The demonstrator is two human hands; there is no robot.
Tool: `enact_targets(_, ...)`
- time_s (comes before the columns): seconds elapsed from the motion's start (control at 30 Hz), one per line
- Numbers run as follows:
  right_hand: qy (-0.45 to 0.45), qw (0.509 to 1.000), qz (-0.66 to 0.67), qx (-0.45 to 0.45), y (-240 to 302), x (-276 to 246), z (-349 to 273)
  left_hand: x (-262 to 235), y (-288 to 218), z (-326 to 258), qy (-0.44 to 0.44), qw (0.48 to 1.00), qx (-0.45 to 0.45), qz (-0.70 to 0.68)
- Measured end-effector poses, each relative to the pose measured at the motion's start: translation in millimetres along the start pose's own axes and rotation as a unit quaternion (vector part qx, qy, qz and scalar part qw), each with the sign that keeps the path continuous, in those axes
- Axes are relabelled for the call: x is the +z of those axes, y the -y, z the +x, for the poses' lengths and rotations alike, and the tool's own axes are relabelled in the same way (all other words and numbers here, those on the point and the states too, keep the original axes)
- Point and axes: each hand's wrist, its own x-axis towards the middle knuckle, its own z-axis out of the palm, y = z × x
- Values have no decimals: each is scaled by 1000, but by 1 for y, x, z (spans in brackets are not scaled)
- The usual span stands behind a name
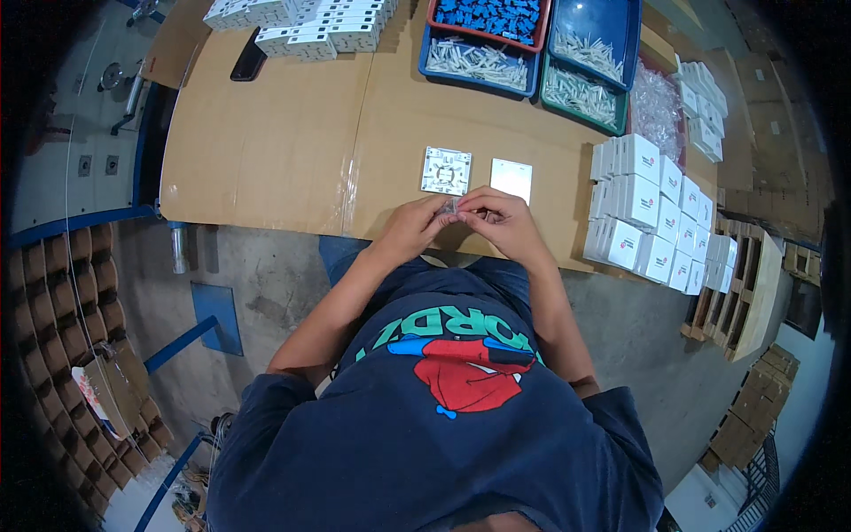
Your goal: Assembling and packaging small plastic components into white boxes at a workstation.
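Close to the table's near edge, my left hand (413, 227) and my right hand (503, 228) meet with fingertips pinched together. Between them is a small clear piece (451, 206), perhaps plastic; its exact kind is too small to make out. Just beyond my fingers lies a square white plastic box base (446, 170), its inside facing up with a round fitting in the middle. To its right a plain white square cover (511, 178) lies flat, its lower edge close behind my right hand.
Bins stand at the back: a red bin of blue parts (489, 19), and blue (477, 66) and green (581, 96) bins of pale slim pieces. Stacked white boxes (645, 213) fill the right side. White units (324, 31) and a black phone (247, 63) lie back left.
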Motion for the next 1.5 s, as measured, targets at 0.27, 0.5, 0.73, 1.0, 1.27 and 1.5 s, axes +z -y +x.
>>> enact_targets(0.27, -19, 998, 22, 50, 6, 2, -1, 0, 1, 0, 18, 999, -17, -44)
enact_targets(0.5, 4, 991, -51, 120, -4, 0, -4, 1, 0, -3, 1, 1000, -5, 18)
enact_targets(0.73, -23, 998, 30, 53, -5, 3, -2, 8, 10, -7, -6, 1000, -3, -11)
enact_targets(1.0, -13, 998, -28, 46, -1, -2, -4, -16, -3, -2, 53, 991, -6, 121)
enact_targets(1.27, 25, 999, -1, 26, 13, -7, -1, -22, -20, 7, 19, 994, -11, -107)
enact_targets(1.5, 19, 999, -38, -9, 9, -6, -4, -11, -10, 4, 49, 981, -60, -180)
